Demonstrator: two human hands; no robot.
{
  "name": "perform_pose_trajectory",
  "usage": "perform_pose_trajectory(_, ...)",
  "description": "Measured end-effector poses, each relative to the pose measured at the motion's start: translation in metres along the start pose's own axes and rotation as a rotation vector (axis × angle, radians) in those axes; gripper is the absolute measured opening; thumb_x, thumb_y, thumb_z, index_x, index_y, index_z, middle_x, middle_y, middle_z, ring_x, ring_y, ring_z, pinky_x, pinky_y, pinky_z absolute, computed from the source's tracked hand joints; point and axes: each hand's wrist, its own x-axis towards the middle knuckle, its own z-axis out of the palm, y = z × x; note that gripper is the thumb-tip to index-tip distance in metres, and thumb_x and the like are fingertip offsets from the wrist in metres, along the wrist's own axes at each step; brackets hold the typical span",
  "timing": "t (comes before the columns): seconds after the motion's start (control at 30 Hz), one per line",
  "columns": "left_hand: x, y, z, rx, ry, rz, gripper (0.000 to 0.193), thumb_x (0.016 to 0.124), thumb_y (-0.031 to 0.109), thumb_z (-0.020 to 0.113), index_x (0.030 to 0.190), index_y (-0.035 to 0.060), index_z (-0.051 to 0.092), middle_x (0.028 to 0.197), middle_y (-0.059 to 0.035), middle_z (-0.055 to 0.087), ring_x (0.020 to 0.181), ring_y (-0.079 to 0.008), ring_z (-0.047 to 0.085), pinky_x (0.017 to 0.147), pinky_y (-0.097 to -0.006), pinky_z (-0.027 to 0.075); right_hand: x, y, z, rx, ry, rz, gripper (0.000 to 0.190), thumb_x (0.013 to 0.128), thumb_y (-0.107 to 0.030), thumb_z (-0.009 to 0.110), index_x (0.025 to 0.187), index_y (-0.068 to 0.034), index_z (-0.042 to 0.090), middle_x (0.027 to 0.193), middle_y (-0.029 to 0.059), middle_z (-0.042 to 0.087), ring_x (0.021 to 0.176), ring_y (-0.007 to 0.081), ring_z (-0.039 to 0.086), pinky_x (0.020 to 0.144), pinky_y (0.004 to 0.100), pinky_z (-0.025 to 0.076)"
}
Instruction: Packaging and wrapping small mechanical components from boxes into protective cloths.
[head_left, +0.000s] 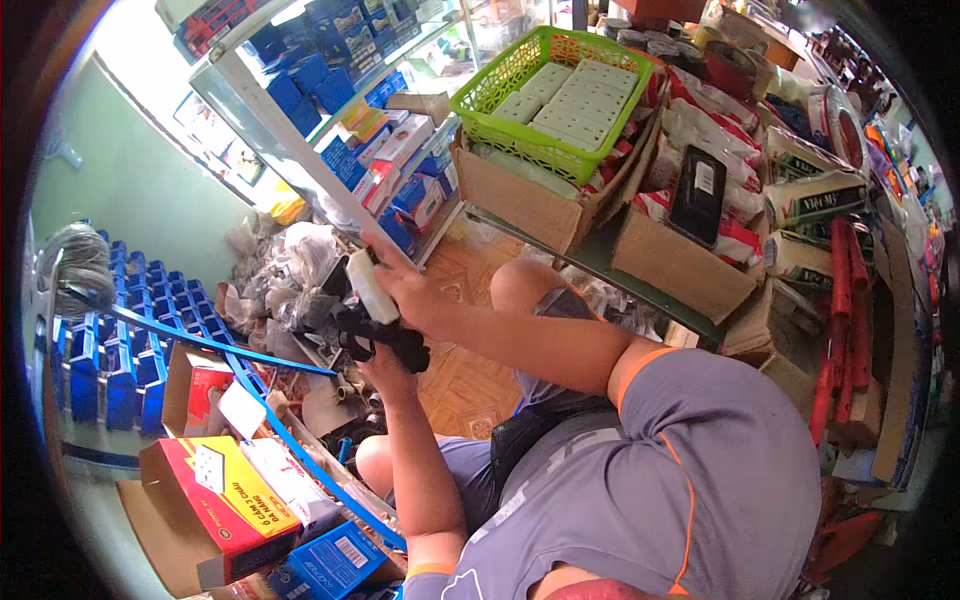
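Observation:
My left hand (386, 369) is closed around a black object (401, 343) with a ring-like opening, held in front of my knees. What this black object is cannot be made out. Against its upper end sits an off-white block-shaped piece (371, 286); whether the two are joined is unclear. My right hand (409, 289) lies along the right side of the off-white piece, fingers stretched towards the shelves. Its thumb is hard to make out, so its grip cannot be settled. Beyond the hands lies a heap of clear plastic bags (304, 259).
A green basket (480, 124) of white power sockets rests on a cardboard box (517, 202) at the right. Glass shelves (394, 56) hold blue boxes. Blue bins (124, 375) and a blue metal strip (307, 465) stand left, near a red-yellow carton (232, 495). Tiled floor (469, 375) shows below.

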Motion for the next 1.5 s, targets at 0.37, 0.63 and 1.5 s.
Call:
perform_pose_trajectory(0.37,-0.009,0.030,-0.013,-0.075,0.057,-0.011,0.036,0.088,0.002,0.064,0.124,0.0011,0.056,0.113,-0.0096,0.063,0.099,-0.0199,0.062,0.088,-0.0344,0.053,-0.006,-0.067,-0.026,-0.107,0.065,0.099,0.087,0.078,-0.004,0.077,0.151,-0.013,0.029,0.110,0.0130,0.064,0.096,0.0180,0.063,0.082,0.0311,0.053)
perform_pose_trajectory(0.63,0.010,0.036,-0.070,-0.105,0.440,-0.156,0.033,0.089,0.016,0.068,0.120,0.0070,0.061,0.106,-0.0079,0.066,0.089,-0.0235,0.067,0.072,-0.0391,0.058,0.048,-0.204,-0.086,-0.907,0.402,-0.545,0.078,0.066,-0.034,0.085,0.131,-0.010,0.050,0.111,0.0161,0.061,0.096,0.0274,0.063,0.082,0.0383,0.055)
perform_pose_trajectory(1.5,0.007,0.016,-0.064,-0.044,0.371,-0.275,0.032,0.084,0.002,0.070,0.116,0.0032,0.064,0.108,-0.0065,0.067,0.092,-0.0205,0.066,0.081,-0.0337,0.054,0.070,-0.300,-0.176,-1.476,-0.406,0.655,0.052,0.090,-0.031,0.065,0.138,-0.015,0.050,0.110,0.0170,0.060,0.087,0.0258,0.067,0.066,0.0372,0.062)
